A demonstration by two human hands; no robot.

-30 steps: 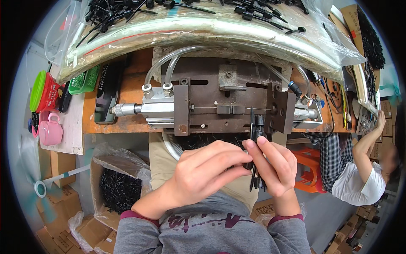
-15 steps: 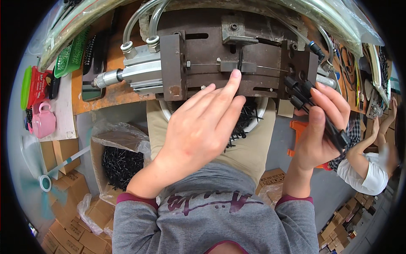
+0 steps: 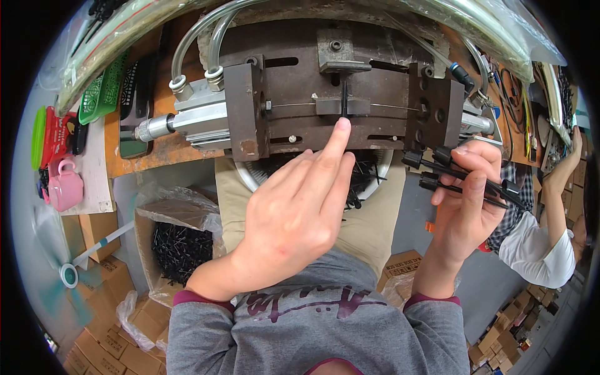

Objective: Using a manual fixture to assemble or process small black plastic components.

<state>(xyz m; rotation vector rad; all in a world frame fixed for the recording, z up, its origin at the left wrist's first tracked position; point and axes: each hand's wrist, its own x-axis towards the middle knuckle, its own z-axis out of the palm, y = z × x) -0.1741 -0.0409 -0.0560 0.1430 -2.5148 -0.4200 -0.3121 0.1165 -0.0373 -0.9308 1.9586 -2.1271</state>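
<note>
Both hands, close together over the near edge of the fixture a second ago, have parted: the left hand (image 3: 294,215) now reaches forward to the middle of the brown metal fixture (image 3: 294,84), and the right hand (image 3: 465,209) has gone off to the right with a bunch of black parts (image 3: 442,155). A single black rod (image 3: 344,94) has also come to lie across the small dark block (image 3: 359,107) at the fixture's middle, running from near the upper bracket (image 3: 337,47) toward the person. The left hand clasps nothing; its fingers are stretched out, and the index fingertip touches the near end of that rod. The right hand's thumb and fingers are closed around the bunch, whose thicker heads point left and spread slightly. Beside the block, a thin metal line (image 3: 390,105) runs toward the fixture's right wall. To the left sit a silver cylinder (image 3: 203,120) and clear tubes (image 3: 190,44). Below the fixture, a white-rimmed container (image 3: 382,172) holds more black pieces, partly hidden by the left hand. A cardboard box (image 3: 144,250) of black pieces stands on the floor at left, and a co-worker in a white top (image 3: 537,250) sits at right.
</note>
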